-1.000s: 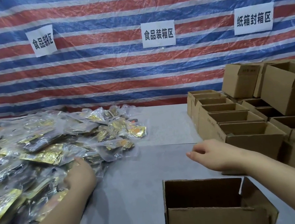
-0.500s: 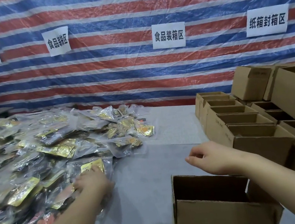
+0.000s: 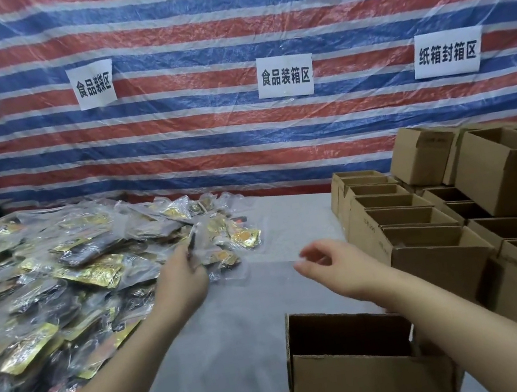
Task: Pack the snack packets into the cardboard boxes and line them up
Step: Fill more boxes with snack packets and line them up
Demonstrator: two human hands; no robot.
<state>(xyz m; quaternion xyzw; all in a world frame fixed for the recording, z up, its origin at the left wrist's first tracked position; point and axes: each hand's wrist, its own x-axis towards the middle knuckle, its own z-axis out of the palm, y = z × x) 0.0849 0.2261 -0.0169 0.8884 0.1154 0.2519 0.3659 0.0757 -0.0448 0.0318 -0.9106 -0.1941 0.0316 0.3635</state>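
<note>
I'm pinching a snack packet (image 3: 201,239) in my left hand (image 3: 183,276) above the pile (image 3: 57,270); my right hand (image 3: 334,268) is hanging loosely uncurled beside the open box (image 3: 365,373)

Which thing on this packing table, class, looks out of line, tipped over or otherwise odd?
Two cardboard boxes at the far right, the tipped box and the larger box, lie on their sides atop the upright boxes, openings facing sideways. The snack packets sit in a loose heap, not damaged. Nothing looks spilled.
</note>
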